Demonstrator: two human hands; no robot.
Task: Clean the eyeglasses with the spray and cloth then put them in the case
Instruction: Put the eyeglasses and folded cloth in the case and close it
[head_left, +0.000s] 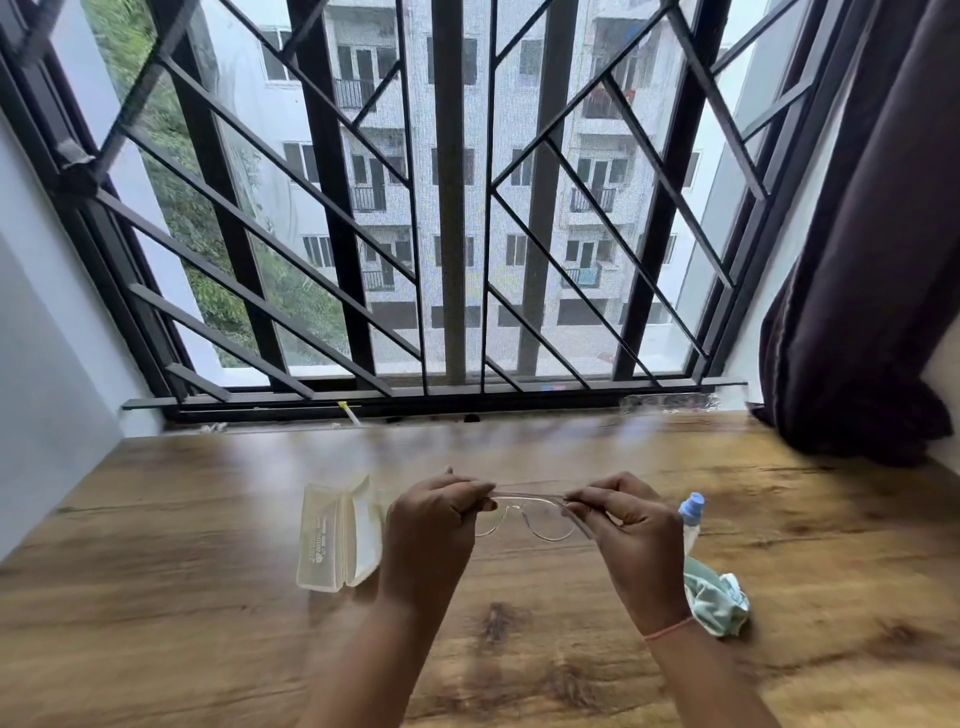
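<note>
Holding the glasses (530, 519) up in both hands, the person has them just above the wooden table (208, 597), right in the middle of the view. The left hand (436, 525) pinches the left end of the clear frame, fingers curled in tight around it. The right hand (628, 530) does the same at the other end, fingertips closed on the frame near the hinge. The lenses hang down between the two hands, and a thin arm of the glasses runs across the top from one grip to the other. The frame is see-through, so its finer detail is hard to make out.

Off to the left, just beside the left hand, the pale plastic case (332, 540) lies open on the table, both halves spread apart. Over on the right, the spray bottle (691, 514) with its blue cap sits just behind the right hand, partly hidden by it. The light green cloth (719, 603) lies crumpled on the wood close to the right wrist, which wears a thin orange thread (670, 627).

Beyond the table, a dark window grille (452, 208) looks out on an apartment block, and a dark curtain (872, 260) hangs at the right.
</note>
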